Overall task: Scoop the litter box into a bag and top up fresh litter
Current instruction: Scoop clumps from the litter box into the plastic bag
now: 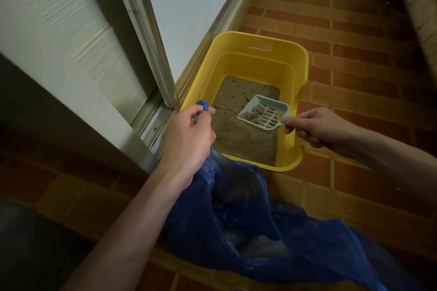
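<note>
A yellow litter box [293, 64] stands on the tiled floor, its bottom covered with grey-brown litter [238, 139]. My right hand [316, 129] grips the handle of a pale slotted scoop [264, 112], which hangs over the litter with a few clumps lying in it. My left hand [189, 139] holds up the rim of a blue plastic bag [272, 231] just in front of the box. The bag's mouth gapes open below that hand, and the rest of the bag lies crumpled on the floor.
A white sliding door [189, 7] with a metal frame and track runs along the box's left side. Reddish brick-pattern tiles [354, 66] spread to the right and behind. A dark mat [30, 248] lies at the lower left.
</note>
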Tool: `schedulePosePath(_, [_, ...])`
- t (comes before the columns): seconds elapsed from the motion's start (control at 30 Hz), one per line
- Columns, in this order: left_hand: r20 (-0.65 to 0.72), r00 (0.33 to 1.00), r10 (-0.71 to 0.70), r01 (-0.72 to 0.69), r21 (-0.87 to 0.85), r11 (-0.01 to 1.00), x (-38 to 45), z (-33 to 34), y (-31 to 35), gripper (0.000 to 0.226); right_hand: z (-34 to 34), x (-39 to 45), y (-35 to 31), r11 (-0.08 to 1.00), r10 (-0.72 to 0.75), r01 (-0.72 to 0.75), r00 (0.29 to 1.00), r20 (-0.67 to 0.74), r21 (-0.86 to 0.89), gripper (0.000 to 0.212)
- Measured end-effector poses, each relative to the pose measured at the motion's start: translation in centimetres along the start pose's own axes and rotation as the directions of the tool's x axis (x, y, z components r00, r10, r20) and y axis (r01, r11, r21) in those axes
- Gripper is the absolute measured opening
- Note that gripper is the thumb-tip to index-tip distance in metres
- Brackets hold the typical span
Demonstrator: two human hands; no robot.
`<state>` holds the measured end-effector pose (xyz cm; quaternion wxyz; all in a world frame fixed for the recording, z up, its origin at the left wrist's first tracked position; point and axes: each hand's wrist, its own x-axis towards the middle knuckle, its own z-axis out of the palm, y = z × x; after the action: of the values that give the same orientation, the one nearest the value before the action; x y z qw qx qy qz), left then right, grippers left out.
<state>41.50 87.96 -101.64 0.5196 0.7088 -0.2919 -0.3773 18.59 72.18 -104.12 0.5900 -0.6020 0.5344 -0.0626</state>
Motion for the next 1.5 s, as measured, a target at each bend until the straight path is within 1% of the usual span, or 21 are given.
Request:
schedulePosePath(0.27, [0.028,1.000,-0.013,0.013,0.010,1.000,-0.4,0.2,0.4,0.025,0.0,-1.5,0.7,1.000,0.009,-0.010,1.000,-0.025,-0.007,0.036])
schedulePosePath(0.43, [0.049,0.999,-0.014,0.013,0.035,0.999,-0.6,0.5,0.5,0.025,-0.5,-3.5,0.4,1.000,0.028,-0.028,1.000,0.002,-0.005,0.036])
schedulePosePath(0.63, [0.064,0.998,-0.020,0.018,0.033,0.999,-0.8,0.7,0.7,0.025,-1.2,-7.0,-0.1,0.999,0.021,-0.019,0.999,0.032,-0.045,0.040])
schedulePosePath(0.73, [0.073,0.997,-0.020,0.017,0.034,0.999,-0.9,1.0,0.8,0.026,-1.2,-8.4,0.4,0.999,0.013,-0.011,0.998,0.063,-0.034,0.046])
schedulePosePath(0.87, [0.086,0.996,-0.017,0.013,0.042,0.999,-1.2,1.5,1.0,0.026,-0.6,-9.6,2.0,1.000,0.005,-0.005,0.999,0.051,-0.004,0.048])
schedulePosePath(1.0, [0.114,0.993,-0.002,-0.004,0.047,0.999,-1.5,2.1,1.3,0.026,-0.2,-10.9,4.0,0.999,0.011,-0.013,0.999,0.039,0.035,0.044])
schedulePosePath(1.13, [0.163,0.987,0.016,-0.023,0.042,0.999,-2.0,2.8,1.6,0.026,-0.3,-12.1,5.4,0.998,-0.010,0.006,0.998,0.056,0.070,0.056])
schedulePosePath(1.27, [0.217,0.975,0.046,-0.051,0.018,0.999,-2.5,3.8,2.4,0.026,-0.7,-12.7,6.1,0.998,-0.027,0.024,0.999,0.034,0.064,0.060])
schedulePosePath(1.5, [0.266,0.959,0.097,-0.102,0.007,0.995,-3.1,4.8,3.3,0.026,-1.2,-12.9,6.1,0.994,-0.078,0.074,0.996,0.046,0.078,0.055])
